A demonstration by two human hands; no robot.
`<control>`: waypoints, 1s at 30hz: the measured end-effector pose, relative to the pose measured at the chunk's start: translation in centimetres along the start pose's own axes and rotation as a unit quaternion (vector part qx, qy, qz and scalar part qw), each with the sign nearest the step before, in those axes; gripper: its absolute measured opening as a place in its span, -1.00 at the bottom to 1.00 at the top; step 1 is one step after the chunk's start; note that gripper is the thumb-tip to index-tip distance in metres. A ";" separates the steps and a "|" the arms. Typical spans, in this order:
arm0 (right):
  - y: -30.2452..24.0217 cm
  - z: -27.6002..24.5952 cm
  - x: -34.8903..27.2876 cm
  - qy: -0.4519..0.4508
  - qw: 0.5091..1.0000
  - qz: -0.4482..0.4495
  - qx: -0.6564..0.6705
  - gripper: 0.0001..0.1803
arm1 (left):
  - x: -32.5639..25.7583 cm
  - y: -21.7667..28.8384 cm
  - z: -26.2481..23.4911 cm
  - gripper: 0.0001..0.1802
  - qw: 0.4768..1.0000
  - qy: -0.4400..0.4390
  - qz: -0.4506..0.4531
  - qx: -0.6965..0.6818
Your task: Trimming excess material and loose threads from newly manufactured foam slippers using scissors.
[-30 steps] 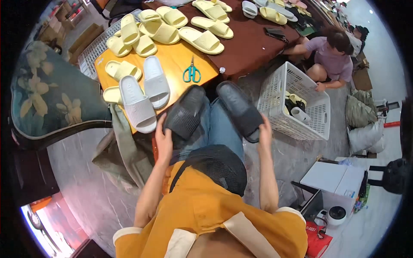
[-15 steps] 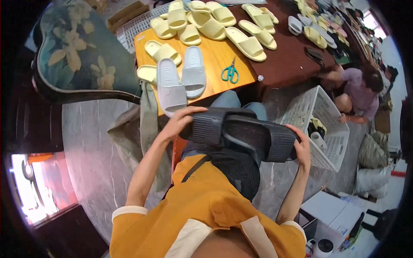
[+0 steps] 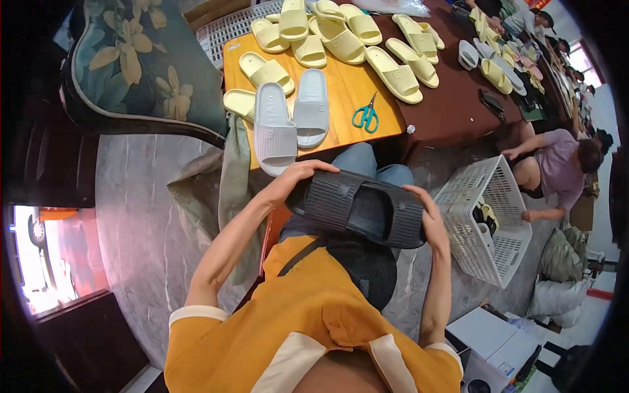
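I hold a pair of black slide sandals (image 3: 331, 202) over my lap, pressed together and facing opposite ways, with ribbed straps. At the left end, my left hand (image 3: 296, 182) is closed round one sandal, fingers over its upper edge. My right hand (image 3: 429, 219) grips the other end by the ribbed strap. Just beyond my left hand, a grey slide sandal (image 3: 272, 124) lies at the orange table's edge. A lighter grey sandal (image 3: 312, 108) is beside it. Undersides of the black pair are hidden.
On the orange table (image 3: 341, 134) lie several yellow slides (image 3: 341, 40) and teal-handled scissors (image 3: 367, 116). A brown-covered table (image 3: 452, 98) adjoins it. To the right, a person (image 3: 553, 164) crouches by a white plastic crate (image 3: 485, 219). A flowered padded chair back (image 3: 151, 65) stands left.
My right hand has moved left, bringing the two black sandals closer together. The crouching person's arm and the white crate have shifted. The whole view has turned slightly.
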State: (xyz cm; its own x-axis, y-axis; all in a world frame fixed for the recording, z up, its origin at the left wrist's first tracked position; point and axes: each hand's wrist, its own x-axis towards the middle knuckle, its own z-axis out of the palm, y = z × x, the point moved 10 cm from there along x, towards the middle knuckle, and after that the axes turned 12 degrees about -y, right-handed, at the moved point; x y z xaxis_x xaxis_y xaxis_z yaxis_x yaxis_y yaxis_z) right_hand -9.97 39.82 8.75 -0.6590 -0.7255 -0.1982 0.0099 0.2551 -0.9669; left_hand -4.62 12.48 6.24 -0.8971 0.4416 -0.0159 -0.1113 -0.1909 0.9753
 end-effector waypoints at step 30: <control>18.8 1.0 -11.0 0.292 0.839 0.099 0.448 -0.60 | 11.4 0.1 -15.4 -0.73 0.729 0.135 -0.174 0.648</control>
State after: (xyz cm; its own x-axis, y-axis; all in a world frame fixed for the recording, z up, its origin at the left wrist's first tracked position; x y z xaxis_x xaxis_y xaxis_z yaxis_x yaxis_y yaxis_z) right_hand -1.76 51.93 -7.46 -0.8317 -0.2216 -0.5091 0.5512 -0.4402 -0.7088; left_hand -21.43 3.99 2.74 -0.9820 0.0444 -0.1836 -0.0105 0.9576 0.2879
